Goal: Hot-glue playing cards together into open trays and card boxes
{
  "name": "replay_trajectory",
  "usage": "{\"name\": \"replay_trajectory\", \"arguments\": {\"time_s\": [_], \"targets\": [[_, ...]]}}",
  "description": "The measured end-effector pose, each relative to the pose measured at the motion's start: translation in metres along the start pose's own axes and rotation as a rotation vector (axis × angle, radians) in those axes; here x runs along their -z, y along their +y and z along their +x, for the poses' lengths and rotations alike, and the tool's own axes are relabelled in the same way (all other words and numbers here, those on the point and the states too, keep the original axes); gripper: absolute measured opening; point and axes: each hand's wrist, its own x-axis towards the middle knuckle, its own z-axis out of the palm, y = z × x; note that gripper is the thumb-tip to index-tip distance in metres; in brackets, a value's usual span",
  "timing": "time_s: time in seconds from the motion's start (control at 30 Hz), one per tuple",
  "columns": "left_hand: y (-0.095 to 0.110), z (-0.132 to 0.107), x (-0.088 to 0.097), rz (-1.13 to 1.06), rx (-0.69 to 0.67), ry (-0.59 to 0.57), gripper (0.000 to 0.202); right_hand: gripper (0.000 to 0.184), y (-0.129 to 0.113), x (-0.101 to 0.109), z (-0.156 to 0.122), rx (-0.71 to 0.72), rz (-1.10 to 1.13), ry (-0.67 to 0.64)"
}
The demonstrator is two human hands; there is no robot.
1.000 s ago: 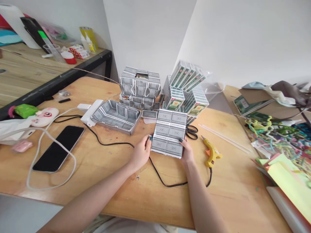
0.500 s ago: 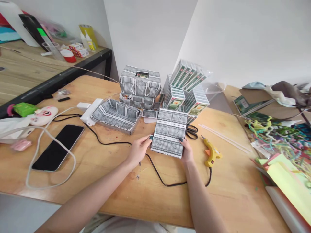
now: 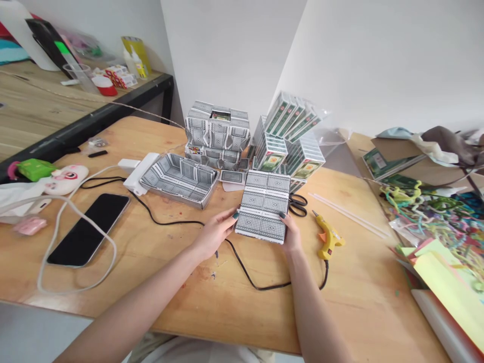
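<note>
Between my two hands is a flat panel made of playing cards (image 3: 263, 206), its grey patterned backs facing up. My left hand (image 3: 217, 232) grips its left edge, thumb on top. My right hand (image 3: 290, 234) holds the lower right edge the same way; the fingers underneath are hidden. Left of the panel sits an open tray built from cards (image 3: 181, 181). Behind it stands a larger box-like card structure (image 3: 218, 133). Loose cards (image 3: 232, 177) lie just beyond the panel. Black-handled scissors (image 3: 298, 205) rest beside its right edge.
A yellow glue gun (image 3: 328, 236) lies right, its black cord crossing under my arms. Stacked card packs (image 3: 287, 141) stand behind. To the left are a phone (image 3: 89, 229), a white cable and a power strip (image 3: 141, 174). Pipe cleaners (image 3: 434, 212) and coloured paper (image 3: 449, 277) crowd the right side.
The panel's near edge has risen very slightly in view, and my left thumb has shifted a little. Both hands keep their hold; the rest looks the same.
</note>
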Motion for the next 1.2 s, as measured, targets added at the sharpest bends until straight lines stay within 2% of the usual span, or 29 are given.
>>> {"name": "replay_trajectory", "arguments": {"time_s": [0.13, 0.33, 0.57, 0.7, 0.83, 1.03, 1.2], "targets": [[-0.003, 0.001, 0.000, 0.060, 0.002, 0.070, 0.044, 0.030, 0.000, 0.000, 0.000, -0.019, 0.012, -0.004], [-0.008, 0.004, -0.001, 0.083, -0.076, 0.151, 0.045, 0.030, 0.000, 0.000, 0.001, -0.022, 0.026, 0.012], [-0.010, 0.004, -0.003, -0.044, -0.059, 0.206, 0.039, 0.030, 0.001, 0.000, 0.001, -0.026, 0.025, 0.013], [-0.011, 0.005, -0.002, -0.041, -0.046, 0.242, 0.038, 0.030, 0.001, 0.001, 0.001, -0.035, 0.038, 0.007], [-0.015, 0.005, 0.000, 0.096, -0.105, 0.247, 0.040, 0.029, 0.001, 0.002, 0.002, -0.042, 0.052, 0.004], [-0.014, 0.001, -0.004, 0.432, -0.254, 0.293, 0.040, 0.032, 0.002, 0.001, 0.002, -0.046, 0.038, 0.028], [-0.012, 0.002, -0.005, 0.528, -0.282, 0.312, 0.039, 0.031, 0.003, 0.001, 0.002, -0.055, 0.047, 0.040]]}}
